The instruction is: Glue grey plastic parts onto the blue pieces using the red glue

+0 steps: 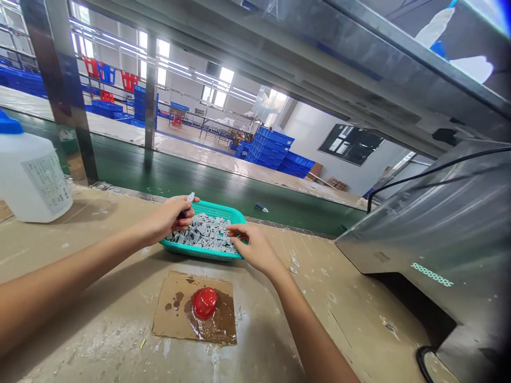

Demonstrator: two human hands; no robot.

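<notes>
Past the counter (pixel 120 330), the far belt (pixel 191 185) bears one seemingly assembled part (pixel 261 208); the left hand (pixel 174 214) pinches a similar piece (pixel 190 197), the right hand (pixel 257 247) parts its fingers over many loose grey bits (pixel 207 234).

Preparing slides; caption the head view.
Left hand holding a pale-tipped dark piece, right hand at a green plastic basket of grey pieces.

White jug (pixel 16 173), one, standing to my left: pale label (pixel 47 183), several lines of dark print, too small for me to read. Legible text in my view: none.
</notes>
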